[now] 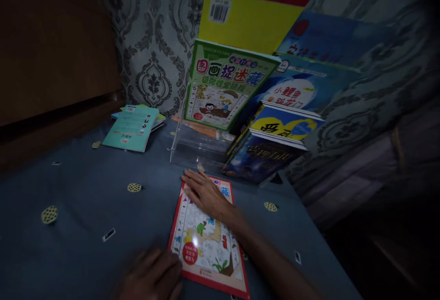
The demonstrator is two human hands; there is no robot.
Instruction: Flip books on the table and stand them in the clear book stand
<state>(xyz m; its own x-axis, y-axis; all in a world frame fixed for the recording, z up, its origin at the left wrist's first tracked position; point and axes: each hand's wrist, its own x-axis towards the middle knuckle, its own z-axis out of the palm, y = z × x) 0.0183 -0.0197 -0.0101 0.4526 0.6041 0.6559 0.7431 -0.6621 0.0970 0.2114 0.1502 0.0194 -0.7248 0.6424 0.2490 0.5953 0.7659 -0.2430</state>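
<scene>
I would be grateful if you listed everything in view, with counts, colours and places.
Table covering: one, blue-grey with yellow prints, across the foreground.
Red-bordered book: one, red and white, flat near the front.
Clear stand: one, transparent, behind that book.
Green book: one, green, upright in the stand.
Yellow book: one, yellow with red top band, behind the green one.
Blue books: four covers showing, light to dark blue, tiered at right.
Teal book: one, teal, atop a pile at left; count beneath unclear.
Wallpaper: one stretch, grey patterned, background.
Wooden furniture: one, brown, far left.
Right hand: one, resting on the red-bordered book.
Left hand: one, blurred, by its lower left corner.
</scene>
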